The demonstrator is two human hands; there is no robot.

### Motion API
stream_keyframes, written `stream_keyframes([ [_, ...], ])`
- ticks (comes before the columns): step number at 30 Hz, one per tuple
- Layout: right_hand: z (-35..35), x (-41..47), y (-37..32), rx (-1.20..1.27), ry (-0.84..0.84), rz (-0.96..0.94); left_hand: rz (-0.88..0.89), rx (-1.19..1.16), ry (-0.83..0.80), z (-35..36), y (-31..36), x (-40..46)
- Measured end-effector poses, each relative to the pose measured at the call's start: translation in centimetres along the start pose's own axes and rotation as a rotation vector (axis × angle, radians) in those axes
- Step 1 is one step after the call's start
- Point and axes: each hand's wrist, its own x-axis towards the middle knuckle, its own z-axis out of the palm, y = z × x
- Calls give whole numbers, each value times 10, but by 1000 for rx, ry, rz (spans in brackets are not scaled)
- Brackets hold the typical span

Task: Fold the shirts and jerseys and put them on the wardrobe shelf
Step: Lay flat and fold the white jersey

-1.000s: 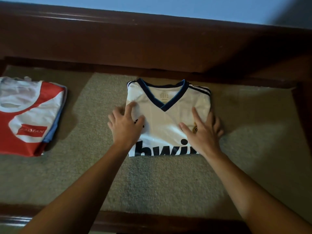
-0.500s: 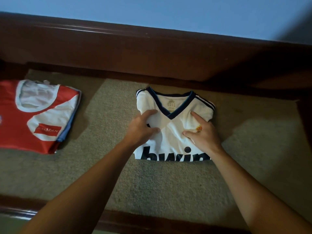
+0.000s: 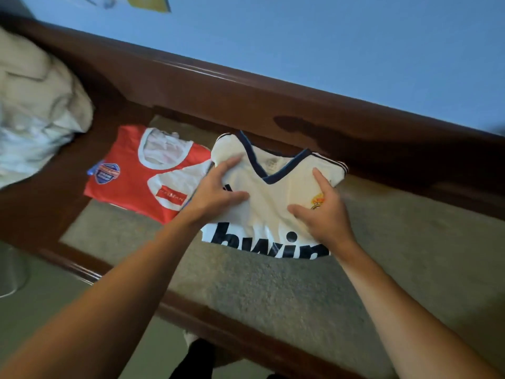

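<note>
**Both hands on folded white jersey, on the shelf**

- White jersey (image 3: 276, 198), navy V-collar, dark "bwin" lettering along its near edge, crest on the chest. Folded, lying on the carpet-lined wardrobe shelf (image 3: 287, 291).
- Left hand (image 3: 216, 192): on the jersey's left edge, thumb on top of the fabric, fingers curled around the side. Looks like a grip on the edge.
- Right hand (image 3: 325, 212): on the jersey's right side by the crest, index finger stretched out on top, thumb on the fabric, other fingers hidden behind the edge; grip likely.
- Red-and-white jersey (image 3: 147, 179): folded, on the same shelf, just left of the white one, edges touching or slightly overlapped.
- Crumpled pale cloth (image 3: 35, 110) at far left, outside the shelf's dark wood frame (image 3: 246, 97).
- Frame tilted, slight blur.
</note>
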Motion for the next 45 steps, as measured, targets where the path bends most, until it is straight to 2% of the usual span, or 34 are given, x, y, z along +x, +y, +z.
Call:
stream_keyframes([
  [4,56,5,-55,35,-3,-40,27,20,10,-81,-9,6],
  [11,189,6,-121,74,55,1,16,98,-99,-234,-65,51],
  [17,275,28,-153,72,86,51,2,168,-153,-312,-106,100],
  [19,294,40,-152,3,67,60,-27,326,-188,-326,-122,112],
  [21,305,50,-146,-87,41,80,-66,684,-233,-338,-142,120],
  [22,308,53,-140,-131,36,113,-103,770,-240,-343,-151,121],
  [23,309,54,-135,-165,32,164,-157,748,-238,-348,-159,120],
  [26,309,47,-128,-116,8,273,-266,429,-266,-359,-180,120],
  [29,314,40,-134,-39,-66,325,-280,111,-333,-355,-182,121],
  [31,318,41,-135,-47,-55,355,-297,121,-348,-348,-182,124],
  [34,321,46,-134,-110,-24,422,-299,321,-285,-340,-183,128],
  [36,324,48,-135,-144,-52,444,-294,370,-276,-328,-173,126],
  [40,328,48,-142,-119,-69,393,-263,588,-218,-294,-157,118],
  [42,330,48,-144,-85,-75,366,-293,501,-143,-294,-158,121],
  [45,330,49,-143,-22,-62,278,-385,172,-89,-307,-163,131],
])
